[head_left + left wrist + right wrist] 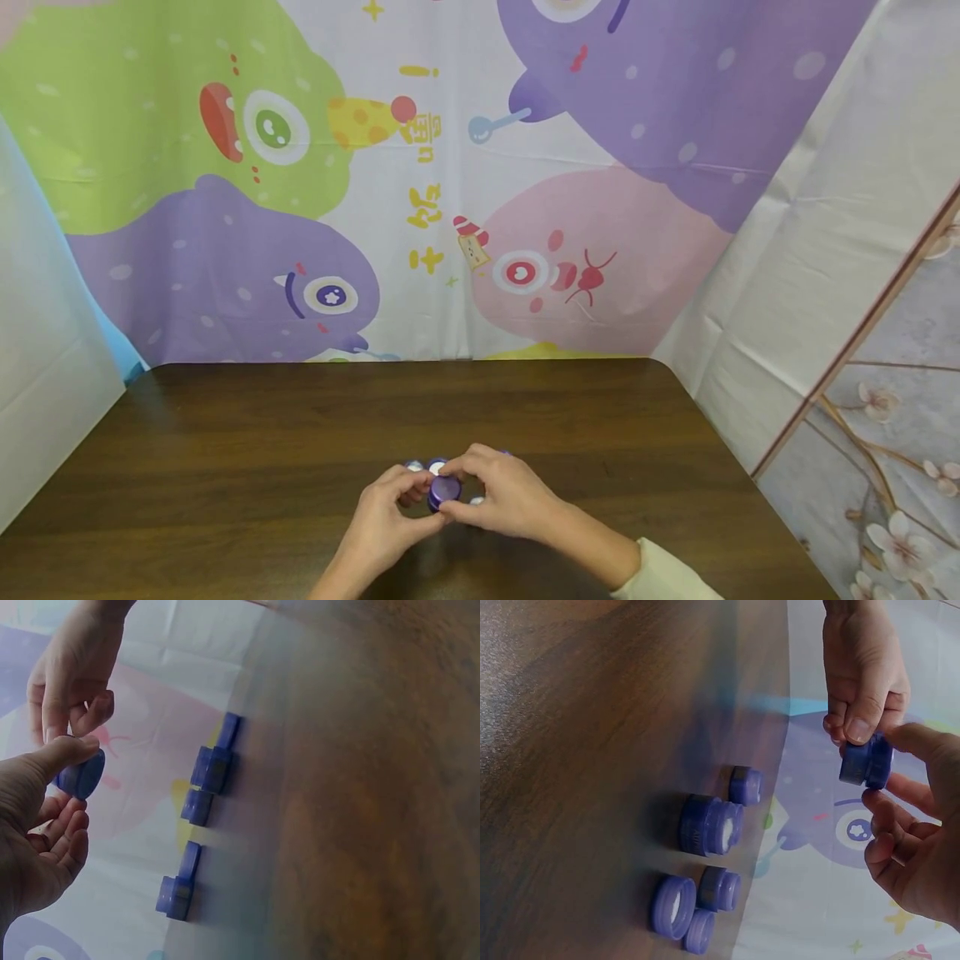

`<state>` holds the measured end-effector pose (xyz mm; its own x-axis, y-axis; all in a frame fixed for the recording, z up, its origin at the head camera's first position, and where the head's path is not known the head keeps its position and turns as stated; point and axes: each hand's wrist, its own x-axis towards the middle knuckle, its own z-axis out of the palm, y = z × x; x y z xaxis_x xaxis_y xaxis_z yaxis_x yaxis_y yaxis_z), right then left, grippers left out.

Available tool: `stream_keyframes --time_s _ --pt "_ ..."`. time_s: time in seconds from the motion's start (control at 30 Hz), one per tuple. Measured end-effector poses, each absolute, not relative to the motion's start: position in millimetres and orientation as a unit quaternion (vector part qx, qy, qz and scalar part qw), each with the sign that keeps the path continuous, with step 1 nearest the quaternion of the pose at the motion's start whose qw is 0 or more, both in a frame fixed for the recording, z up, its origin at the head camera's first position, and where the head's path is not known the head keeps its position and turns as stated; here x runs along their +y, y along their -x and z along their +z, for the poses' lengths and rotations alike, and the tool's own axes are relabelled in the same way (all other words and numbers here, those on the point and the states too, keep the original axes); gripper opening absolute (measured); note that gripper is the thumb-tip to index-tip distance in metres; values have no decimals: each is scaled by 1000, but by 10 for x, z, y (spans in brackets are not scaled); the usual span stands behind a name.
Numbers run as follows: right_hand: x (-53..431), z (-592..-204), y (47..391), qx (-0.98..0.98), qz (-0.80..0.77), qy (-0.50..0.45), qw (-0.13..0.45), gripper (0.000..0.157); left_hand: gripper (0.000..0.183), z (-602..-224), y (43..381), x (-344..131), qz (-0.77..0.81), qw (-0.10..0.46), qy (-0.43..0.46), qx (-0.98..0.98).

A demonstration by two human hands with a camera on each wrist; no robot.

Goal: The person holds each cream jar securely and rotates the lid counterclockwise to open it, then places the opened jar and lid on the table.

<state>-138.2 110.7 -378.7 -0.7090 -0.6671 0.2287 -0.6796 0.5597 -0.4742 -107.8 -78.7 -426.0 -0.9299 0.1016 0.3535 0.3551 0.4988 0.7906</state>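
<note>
Both hands hold a small purple-blue cosmetic jar (445, 493) above the table. My left hand (381, 518) grips the jar's body, its thumb pressed on the side in the right wrist view. Around the lid (881, 761) curl the thumb and fingers of my right hand (513, 500). The lid sits on the jar and faces up in the head view. Below in the right wrist view stand several lidless jars: a larger one (701, 825), one smaller jar (744, 785) and another (718, 889). Two lids, a large one (673, 907) and a small one (698, 932), stand beside them.
The dark wooden table (300, 433) ends at a curtain (427, 325) printed with cartoon monsters. Pale cloth (757, 333) hangs along the right side, near a panel with blossoms (900, 542). In the head view the hands partly cover the jars on the table.
</note>
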Motion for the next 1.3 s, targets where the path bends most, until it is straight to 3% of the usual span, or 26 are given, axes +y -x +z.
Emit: stream_keyframes --time_s 0.2,0.33,0.57,0.87,1.07,1.3 --pt "1110 -3768 1393 -882 260 -394 -20 44 32 -4273 1086 -774 -481 140 137 -855" --pt "1112 -3761 1394 -880 287 -378 -10 47 33 -4277 1091 -775 -477 143 136 -857" --pt "1112 -3779 1407 -879 279 -386 23 27 35 -4284 1091 -777 -484 134 141 -853" --pt "1130 -3756 1396 -875 286 -391 -13 40 34 -4296 1091 -773 -481 138 141 -854" --pt "1129 -3772 1399 -879 283 -383 10 32 35 -4285 1086 -775 -485 134 139 -853" --pt "1134 -3752 1397 -877 272 -394 -30 38 36 -4291 1083 -779 -487 122 134 -855"
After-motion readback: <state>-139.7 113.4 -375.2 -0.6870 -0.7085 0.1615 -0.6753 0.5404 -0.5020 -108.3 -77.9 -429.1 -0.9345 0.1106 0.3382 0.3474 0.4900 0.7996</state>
